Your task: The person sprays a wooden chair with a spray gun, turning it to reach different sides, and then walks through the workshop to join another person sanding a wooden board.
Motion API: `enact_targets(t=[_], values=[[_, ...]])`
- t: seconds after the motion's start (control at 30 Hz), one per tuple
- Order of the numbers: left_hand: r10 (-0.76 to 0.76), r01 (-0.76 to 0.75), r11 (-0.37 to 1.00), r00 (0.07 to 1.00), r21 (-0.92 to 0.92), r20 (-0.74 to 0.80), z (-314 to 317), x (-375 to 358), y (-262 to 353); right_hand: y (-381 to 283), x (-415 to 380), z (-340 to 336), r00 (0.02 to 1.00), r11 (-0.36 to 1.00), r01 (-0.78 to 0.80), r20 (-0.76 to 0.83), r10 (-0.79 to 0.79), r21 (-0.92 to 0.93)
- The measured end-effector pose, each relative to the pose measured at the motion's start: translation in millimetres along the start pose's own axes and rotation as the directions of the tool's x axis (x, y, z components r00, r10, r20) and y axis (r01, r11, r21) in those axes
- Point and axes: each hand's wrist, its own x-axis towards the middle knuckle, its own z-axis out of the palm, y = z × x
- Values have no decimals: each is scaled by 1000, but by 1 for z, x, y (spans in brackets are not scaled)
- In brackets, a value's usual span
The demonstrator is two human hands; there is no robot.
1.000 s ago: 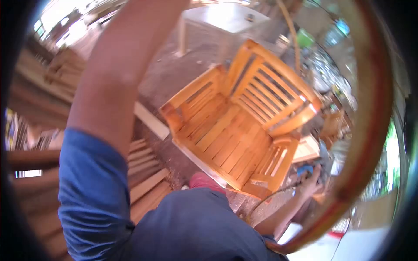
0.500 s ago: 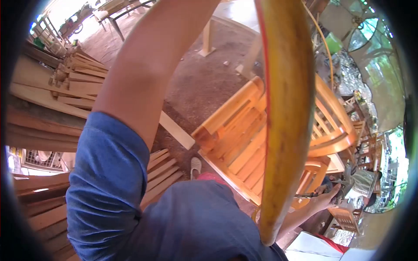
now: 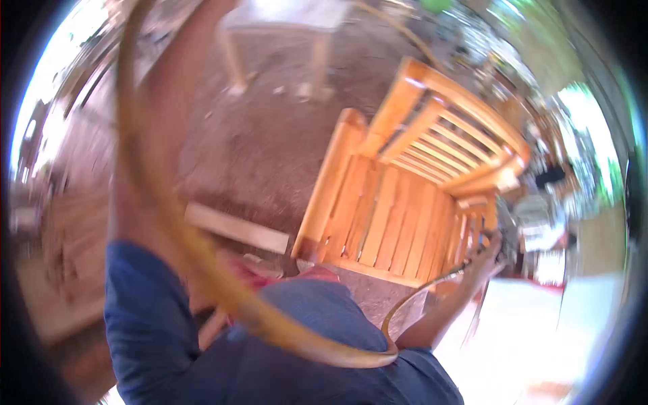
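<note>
On the right, my right hand (image 3: 489,256) is wrapped round what looks like a grey spray gun (image 3: 505,226), blurred and partly covered by the fingers. A yellow hose (image 3: 196,253) loops close in front of the camera, past my left arm and across my shirt, then up towards my right hand. My left arm (image 3: 182,61) is raised, and its hand lies beyond the top edge. In front of me stands a glossy orange-brown wooden armchair (image 3: 395,216) with a slatted seat and backrest. My right hand is beside its near right armrest.
A white-topped table (image 3: 290,15) with wooden legs stands at the back. A pale board (image 3: 236,228) lies on the brown floor left of the armchair. Blurred timber (image 3: 61,256) fills the left side. A bright white surface (image 3: 520,324) is at lower right.
The view has shifted, so the whole armchair now shows. The hose has swung from in front of the armchair to the left. My right hand appears higher and nearer the armrest.
</note>
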Motion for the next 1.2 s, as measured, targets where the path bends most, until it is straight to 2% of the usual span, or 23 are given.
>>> enact_targets(t=[0.03,0.07,0.1,0.13,0.17,0.2,0.27,0.33,0.43,0.57,0.63,0.73,0.83,0.93,1.0,1.1,1.2], values=[[-24,25,999,999,-24,41,-2,9,-15,-22,-18,11,1000,998,12,23,-14,63],[-46,50,998,996,-44,82,-5,15,-27,-17,-20,11,999,993,-42,0,42,106],[-45,56,995,991,-84,129,-11,28,-52,-12,-30,17,1000,995,-14,-18,15,94],[-146,155,987,977,-47,152,-14,31,-59,-17,-46,30,1000,997,8,-25,-5,81],[-153,158,985,985,-66,82,0,6,-40,-17,-62,42,998,992,-7,-61,15,128],[-162,173,980,980,-96,114,-12,14,-67,-20,-75,58,997,984,-15,-76,29,179],[-228,240,966,966,-96,120,-20,-7,-70,-24,-102,83,993,972,-53,-90,76,230],[-163,190,974,966,-125,199,-53,-6,-114,-31,-132,112,991,972,-75,-87,97,225],[-225,242,967,957,-76,186,-88,-37,-107,-48,-167,152,984,978,-84,-140,112,190],[-275,296,952,936,-72,221,-146,-52,-119,-70,-211,203,975,956,-121,-148,165,267],[-313,339,937,924,-90,222,-174,-58,-126,-78,-226,226,977,963,-89,-167,135,255],[-355,390,909,909,-146,217,-215,-68,-140,-91,-234,257,983,956,-18,-171,71,293],[-379,408,894,910,-188,169,-259,-89,-164,-108,-235,289,967,931,69,-252,26,359],[-406,432,878,900,-208,156,-296,-114,-186,-117,-231,315,945,907,72,-319,71,415],[-428,453,853,891,-259,149,-314,-122,-215,-116,-226,336,938,897,52,-329,107,440],[-425,439,874,898,-207,113,-325,-114,-255,-106,-218,376,949,916,32,-299,97,401],[-332,337,931,942,-139,56,-338,-76,-331,-100,-213,424,954,925,56,-293,61,375]])
